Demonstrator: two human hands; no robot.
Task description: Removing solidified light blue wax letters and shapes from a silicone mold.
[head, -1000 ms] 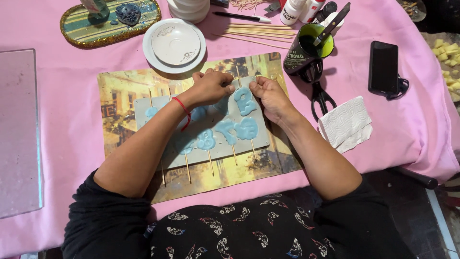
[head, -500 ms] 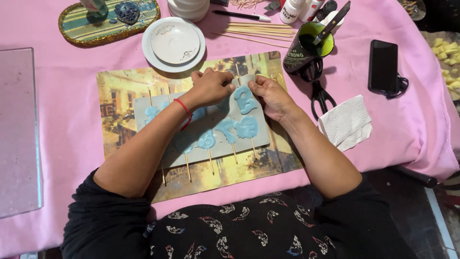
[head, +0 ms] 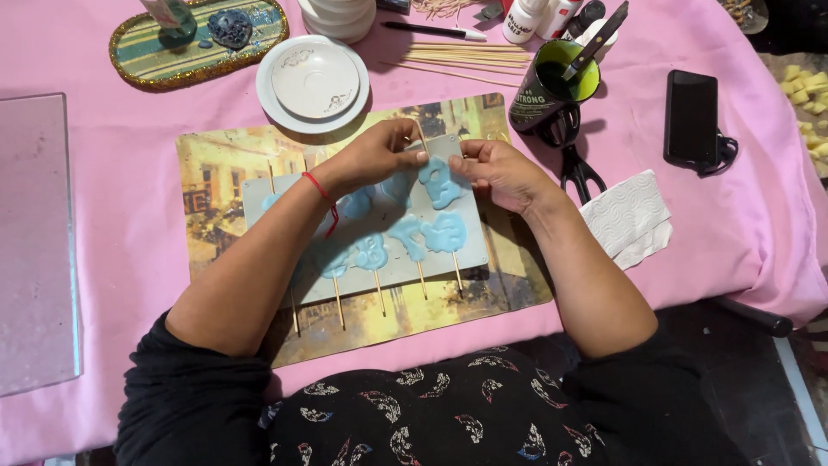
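Blue moulded shapes (head: 405,233) on thin wooden sticks lie on a pale grey mould sheet (head: 470,250) in the middle of a picture placemat (head: 216,173) on the pink tablecloth (head: 112,138); near edge of the mat has bare cloth, left side has a clear glass pane (head: 34,242). Left hand (head: 375,155) and right hand (head: 496,168) meet at the sheet's far edge, fingertips pressed together, pinching a stick end there. Beyond: white saucers (head: 312,82), spare skewers (head: 466,59), dark mug with green inside (head: 552,82), scissors (head: 573,155), folded paper towel (head: 630,216), black phone (head: 692,116), white bottles (head: 539,15).

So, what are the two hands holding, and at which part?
Both the left hand and right hand touch the grey mould tray at its far edge; a real hold cannot be told.
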